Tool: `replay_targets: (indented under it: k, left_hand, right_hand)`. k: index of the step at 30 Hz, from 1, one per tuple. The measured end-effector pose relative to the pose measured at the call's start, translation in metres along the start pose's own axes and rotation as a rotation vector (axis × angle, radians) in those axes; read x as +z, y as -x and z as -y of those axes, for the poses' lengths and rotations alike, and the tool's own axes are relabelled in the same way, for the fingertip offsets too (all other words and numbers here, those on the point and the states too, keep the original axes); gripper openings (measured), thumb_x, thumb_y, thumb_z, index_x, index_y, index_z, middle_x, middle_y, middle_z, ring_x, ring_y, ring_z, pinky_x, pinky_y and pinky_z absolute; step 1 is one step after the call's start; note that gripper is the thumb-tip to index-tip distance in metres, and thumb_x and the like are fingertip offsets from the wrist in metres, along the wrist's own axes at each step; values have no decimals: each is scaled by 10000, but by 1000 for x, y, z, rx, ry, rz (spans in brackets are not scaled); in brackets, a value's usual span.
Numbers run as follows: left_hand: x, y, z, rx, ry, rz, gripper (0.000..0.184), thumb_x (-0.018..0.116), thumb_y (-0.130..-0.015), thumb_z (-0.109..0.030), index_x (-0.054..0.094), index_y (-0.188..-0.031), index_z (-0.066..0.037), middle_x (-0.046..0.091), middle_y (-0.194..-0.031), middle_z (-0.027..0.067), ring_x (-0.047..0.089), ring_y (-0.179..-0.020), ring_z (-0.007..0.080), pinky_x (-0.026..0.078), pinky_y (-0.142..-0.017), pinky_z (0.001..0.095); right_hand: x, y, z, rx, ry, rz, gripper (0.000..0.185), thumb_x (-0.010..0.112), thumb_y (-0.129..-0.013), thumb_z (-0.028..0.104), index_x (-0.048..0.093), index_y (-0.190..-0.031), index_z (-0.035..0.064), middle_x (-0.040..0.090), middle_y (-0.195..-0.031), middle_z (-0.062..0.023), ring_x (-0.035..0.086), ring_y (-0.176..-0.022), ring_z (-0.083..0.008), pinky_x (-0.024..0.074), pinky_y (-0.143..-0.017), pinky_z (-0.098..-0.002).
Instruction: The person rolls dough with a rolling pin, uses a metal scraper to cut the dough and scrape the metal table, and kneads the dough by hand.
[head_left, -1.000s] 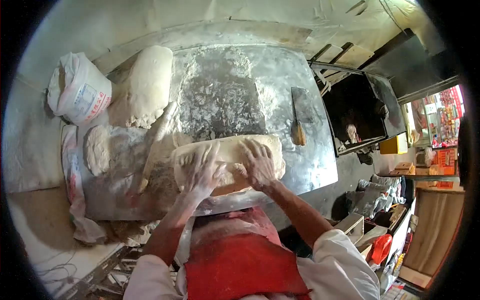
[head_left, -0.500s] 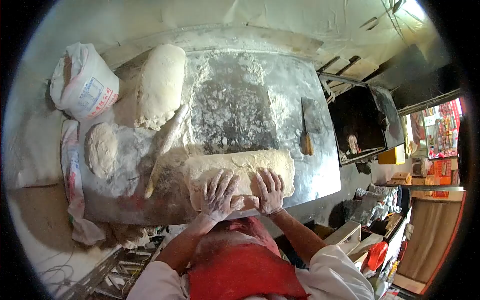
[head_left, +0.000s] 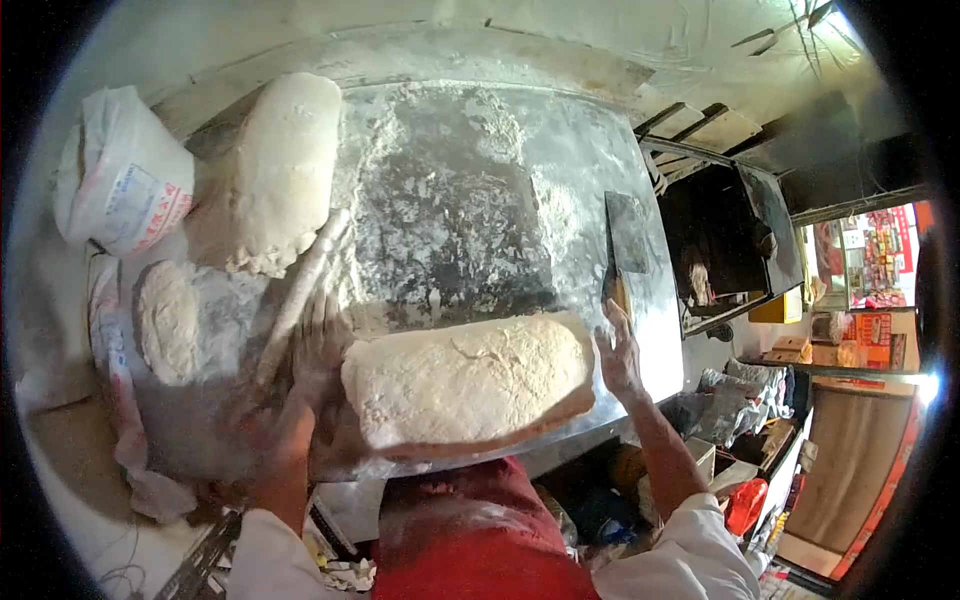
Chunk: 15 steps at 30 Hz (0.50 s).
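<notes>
A thick slab of dough [head_left: 470, 375] lies along the near edge of the floured table. At its left end is my left hand [head_left: 318, 350], blurred by motion, with its fingers stretched out and seemingly empty. It is close to a floury rolling pin [head_left: 305, 280]; whether they touch I cannot tell. Beyond the dough's right end, my right hand [head_left: 620, 355] is open, fingers extended, just below the wooden handle of a flat-bladed scraper [head_left: 622, 235]. No grip on the handle shows.
A larger dough mass [head_left: 288, 165] lies at the back left, and a smaller dough lump [head_left: 170, 322] at the left. A white sack [head_left: 130, 185] stands in the left corner. Loose flour covers much of the metal table [head_left: 450, 210]. Right of it is a dark open box [head_left: 715, 235].
Both hands have come off the top of the dough and moved apart, left and right. The dough's near side, folded under my hands before, now lies smoother. The view has shifted slightly.
</notes>
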<state>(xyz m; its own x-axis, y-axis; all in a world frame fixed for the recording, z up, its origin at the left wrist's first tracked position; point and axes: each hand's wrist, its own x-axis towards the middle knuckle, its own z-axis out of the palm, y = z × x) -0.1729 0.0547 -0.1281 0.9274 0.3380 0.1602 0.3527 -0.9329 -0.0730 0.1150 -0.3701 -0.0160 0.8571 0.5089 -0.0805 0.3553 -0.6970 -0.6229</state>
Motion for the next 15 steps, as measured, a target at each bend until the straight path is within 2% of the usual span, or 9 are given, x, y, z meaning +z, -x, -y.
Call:
replay_targets:
  k: [2, 4, 6, 8, 9, 10, 13, 14, 15]
  left_hand:
    - [-35, -75, -18, -91, 140, 349, 770, 466, -941, -521, 265, -1489, -19, 204, -1578, 157, 198, -1456, 339, 179, -1193, 455]
    - [-28, -144, -47, -58, 144, 330, 875, 473, -898, -637, 231, -1513, -63, 144, -1598, 152, 171, -1466, 317, 130, -1210, 439]
    - [-21, -185, -77, 225, 280, 252, 895, 454, -884, -686, 205, -1528, -115, 141, -1602, 130, 154, -1474, 274, 101, -1216, 426]
    - [-30, -210, -112, 411, 611, 320, 830, 576, -891, -535, 210, -1526, -147, 233, -1570, 126, 177, -1465, 298, 94, -1208, 492]
    - [-83, -225, -120, 350, 505, 550, 824, 615, -883, -478, 222, -1524, -142, 233, -1575, 111, 202, -1458, 307, 102, -1207, 496]
    - [-76, -222, -117, 340, 494, 564, 824, 615, -883, -478, 222, -1524, -142, 233, -1575, 111, 202, -1458, 307, 102, -1207, 496]
    - [-1, -181, -79, -121, 470, 255, 849, 660, -866, -434, 236, -1519, -94, 216, -1567, 179, 251, -1431, 340, 143, -1192, 516]
    - [-21, -176, -64, -193, 206, 228, 851, 649, -870, -431, 236, -1513, -56, 206, -1560, 209, 239, -1431, 361, 191, -1176, 506]
    - [-7, -162, -46, -190, 259, 207, 870, 635, -868, -463, 222, -1517, -55, 205, -1562, 208, 223, -1437, 362, 178, -1180, 492]
  right_hand:
    - [0, -23, -7, 57, 0, 60, 613, 574, -968, 280, 310, -1475, 57, 351, -1474, -228, 372, -1355, -379, 342, -1099, -493]
    - [11, -45, -10, 31, 277, 84, 729, 589, -949, 379, 240, -1503, 59, 282, -1507, -239, 310, -1381, -412, 302, -1114, -515]
    - [32, -59, -37, -63, 301, 83, 845, 599, -919, 470, 174, -1522, 58, 228, -1527, -258, 249, -1402, -438, 264, -1125, -527]
    - [51, -80, -47, -119, 407, 9, 876, 611, -908, 468, 153, -1526, 50, 200, -1535, -275, 225, -1414, -441, 233, -1135, -524]
    - [58, -91, -43, -96, 457, -28, 894, 589, -914, 476, 123, -1524, 18, 187, -1544, -270, 190, -1429, -433, 198, -1149, -525]
    - [63, -106, -36, -78, 493, -59, 895, 566, -924, 476, 106, -1513, -16, 180, -1545, -272, 167, -1438, -428, 159, -1162, -520]
    - [74, -180, -26, -37, 575, -74, 900, 482, -937, 546, 101, -1510, -34, 161, -1556, -266, 146, -1448, -412, 125, -1182, -487]
    - [83, -208, -21, -37, 611, -125, 875, 472, -942, 533, 117, -1512, -27, 172, -1554, -264, 159, -1444, -407, 133, -1183, -470]
    - [87, -232, 6, 65, 563, -98, 918, 436, -939, 592, 95, -1514, -37, 173, -1554, -262, 172, -1444, -393, 158, -1181, -455]
